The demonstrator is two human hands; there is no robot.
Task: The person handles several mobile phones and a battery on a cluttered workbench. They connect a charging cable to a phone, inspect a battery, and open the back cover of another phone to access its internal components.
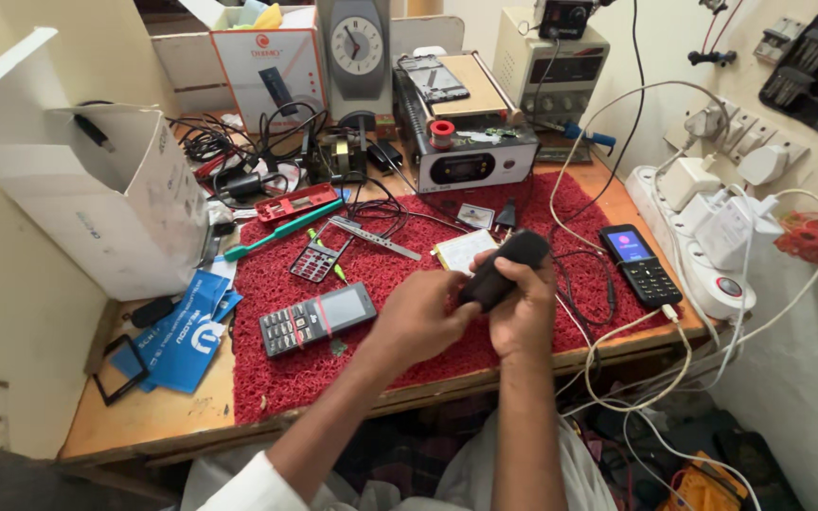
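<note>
While both hands grip it over the red mat, the black phone sits tilted, top end up. Right hand wraps its lower body, left hand pinches the bottom edge. Matte, slim, rigid; looks light, probably slippery. Best held by the long sides.

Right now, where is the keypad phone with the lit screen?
In the head view, the lit keypad phone lies on the red mat's right edge, beside the white power strip.
</note>
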